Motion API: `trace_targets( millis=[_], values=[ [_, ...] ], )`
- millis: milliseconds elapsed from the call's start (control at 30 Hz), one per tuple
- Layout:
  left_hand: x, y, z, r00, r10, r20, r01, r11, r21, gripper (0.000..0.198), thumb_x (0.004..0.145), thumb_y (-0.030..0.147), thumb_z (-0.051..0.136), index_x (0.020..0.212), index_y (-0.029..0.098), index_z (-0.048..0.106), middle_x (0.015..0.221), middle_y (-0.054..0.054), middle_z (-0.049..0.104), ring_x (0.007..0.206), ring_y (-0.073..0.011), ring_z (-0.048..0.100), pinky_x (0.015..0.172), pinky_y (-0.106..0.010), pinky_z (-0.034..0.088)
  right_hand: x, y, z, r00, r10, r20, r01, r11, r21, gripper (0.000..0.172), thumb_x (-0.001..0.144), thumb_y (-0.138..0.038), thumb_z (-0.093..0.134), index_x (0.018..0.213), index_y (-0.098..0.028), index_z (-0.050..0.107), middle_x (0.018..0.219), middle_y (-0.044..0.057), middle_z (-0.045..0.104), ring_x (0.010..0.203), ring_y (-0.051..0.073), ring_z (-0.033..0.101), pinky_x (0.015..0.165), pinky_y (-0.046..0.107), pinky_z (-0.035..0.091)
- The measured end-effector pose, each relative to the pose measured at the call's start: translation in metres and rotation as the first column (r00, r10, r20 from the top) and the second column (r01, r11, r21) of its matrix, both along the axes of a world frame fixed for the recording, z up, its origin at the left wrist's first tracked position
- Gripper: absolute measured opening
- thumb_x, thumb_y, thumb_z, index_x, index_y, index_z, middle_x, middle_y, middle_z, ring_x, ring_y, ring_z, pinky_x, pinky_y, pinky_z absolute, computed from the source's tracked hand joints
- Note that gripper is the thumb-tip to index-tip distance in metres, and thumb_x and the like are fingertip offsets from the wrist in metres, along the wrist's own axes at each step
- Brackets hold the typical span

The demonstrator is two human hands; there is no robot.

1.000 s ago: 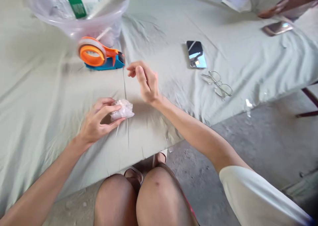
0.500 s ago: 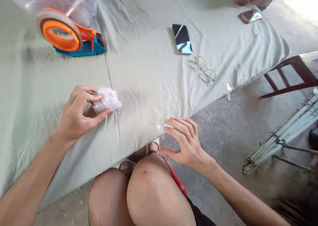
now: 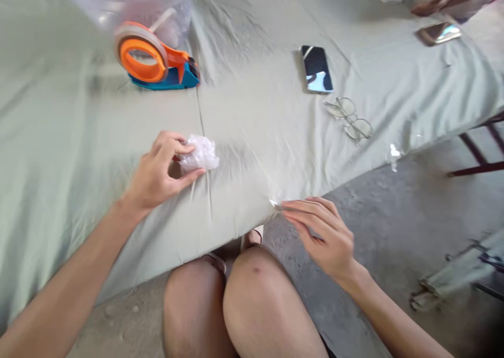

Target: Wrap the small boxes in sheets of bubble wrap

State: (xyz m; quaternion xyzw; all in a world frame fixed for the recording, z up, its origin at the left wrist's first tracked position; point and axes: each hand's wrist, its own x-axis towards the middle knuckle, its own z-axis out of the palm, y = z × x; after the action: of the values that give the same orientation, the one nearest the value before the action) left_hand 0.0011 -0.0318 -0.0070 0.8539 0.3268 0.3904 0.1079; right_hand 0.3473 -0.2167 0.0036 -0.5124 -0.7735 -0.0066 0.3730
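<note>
The left hand [image 3: 159, 171] pinches the crumpled plastic wad [image 3: 199, 156] on the bench [image 3: 79, 137]; the right hand [image 3: 323, 237], fingers extended, touches a tape strip [image 3: 274, 204] at the bench edge, well right of the wad.

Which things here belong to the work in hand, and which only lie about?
In use: left hand holding wrapped bundle; right hand at tape piece on table edge; tape dispenser.
Lying about: phone, glasses, second phone.
</note>
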Motion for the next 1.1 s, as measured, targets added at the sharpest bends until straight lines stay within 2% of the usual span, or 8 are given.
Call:
trace_targets(
  millis=[100,200,267,333,400,533,633,1100],
  values=[
    [0.001,0.001,-0.002,0.999,-0.011,-0.045,0.012,1.000,0.013,0.041,0.105,0.054,0.083,0.126,0.026,0.063,0.128,-0.006,0.070,0.095,-0.0171,0.075,0.074,-0.030,0.065,-0.002,0.011,0.025,0.972,-0.097,-0.214,0.080,0.993,-0.086,0.029,0.099,-0.007,0.079,0.105,-0.035,0.085,0.093,-0.002,0.089,0.076,0.025,0.087,0.063,0.042,0.069],
    [0.002,0.002,-0.004,0.998,-0.009,-0.069,0.010,1.000,0.013,0.041,0.105,0.053,0.082,0.129,0.026,0.061,0.127,-0.005,0.069,0.089,-0.0149,0.072,0.072,-0.028,0.063,-0.012,0.034,0.052,0.887,-0.236,-0.397,0.241,0.970,-0.039,0.028,0.097,-0.016,0.086,0.107,-0.042,0.090,0.091,-0.003,0.087,0.070,0.025,0.082,0.059,0.044,0.066],
    [0.003,0.003,-0.006,0.998,0.016,-0.064,-0.012,0.998,0.070,0.039,0.106,0.049,0.083,0.131,0.027,0.062,0.127,-0.006,0.069,0.092,-0.0164,0.073,0.070,-0.028,0.063,-0.027,0.061,0.066,0.853,-0.201,-0.483,0.234,0.972,0.008,0.025,0.099,-0.020,0.085,0.112,-0.042,0.090,0.093,-0.002,0.087,0.075,0.025,0.082,0.065,0.046,0.068],
    [0.003,0.005,-0.008,0.997,0.075,-0.037,-0.069,0.988,0.136,0.036,0.105,0.043,0.084,0.132,0.028,0.064,0.129,-0.007,0.069,0.098,-0.0180,0.074,0.071,-0.028,0.064,-0.046,0.102,0.072,0.864,-0.002,-0.504,0.078,0.988,0.130,0.017,0.098,-0.022,0.087,0.108,-0.036,0.089,0.090,-0.001,0.086,0.073,0.022,0.082,0.061,0.040,0.067],
    [0.002,0.008,-0.010,0.990,0.139,0.009,-0.139,0.981,0.138,0.035,0.104,0.039,0.085,0.132,0.028,0.066,0.130,-0.007,0.069,0.101,-0.0183,0.075,0.075,-0.028,0.065,-0.067,0.155,0.069,0.819,0.083,-0.568,-0.008,0.991,0.132,0.002,0.104,-0.029,0.083,0.105,-0.031,0.082,0.094,0.000,0.084,0.082,0.020,0.083,0.071,0.038,0.071],
    [-0.002,0.016,-0.010,0.986,0.145,0.083,-0.147,0.989,0.018,0.035,0.103,0.039,0.086,0.131,0.026,0.068,0.129,-0.007,0.070,0.109,-0.0190,0.076,0.083,-0.029,0.069,-0.098,0.273,0.037,0.820,0.213,-0.531,-0.243,0.970,0.014,0.027,0.110,-0.052,0.078,0.105,-0.027,0.068,0.099,0.001,0.078,0.074,0.014,0.074,0.065,0.030,0.065],
    [-0.003,0.019,-0.011,0.991,0.096,0.091,-0.097,0.995,0.005,0.037,0.103,0.039,0.086,0.132,0.025,0.069,0.132,-0.009,0.072,0.115,-0.0208,0.076,0.085,-0.030,0.069,-0.104,0.327,0.011,0.871,0.254,-0.419,-0.301,0.953,-0.047,0.035,0.105,-0.053,0.083,0.097,-0.025,0.064,0.091,0.002,0.075,0.069,0.015,0.068,0.067,0.032,0.062],
    [-0.003,0.015,-0.009,0.996,0.089,0.001,-0.089,0.996,0.015,0.040,0.106,0.043,0.082,0.139,0.027,0.064,0.134,-0.010,0.071,0.113,-0.0233,0.076,0.082,-0.032,0.066,-0.131,0.303,-0.024,0.830,0.349,-0.435,-0.412,0.910,-0.055,0.017,0.094,-0.019,0.068,0.094,-0.028,0.054,0.096,-0.001,0.071,0.068,0.013,0.060,0.070,0.033,0.055]
  ],
)
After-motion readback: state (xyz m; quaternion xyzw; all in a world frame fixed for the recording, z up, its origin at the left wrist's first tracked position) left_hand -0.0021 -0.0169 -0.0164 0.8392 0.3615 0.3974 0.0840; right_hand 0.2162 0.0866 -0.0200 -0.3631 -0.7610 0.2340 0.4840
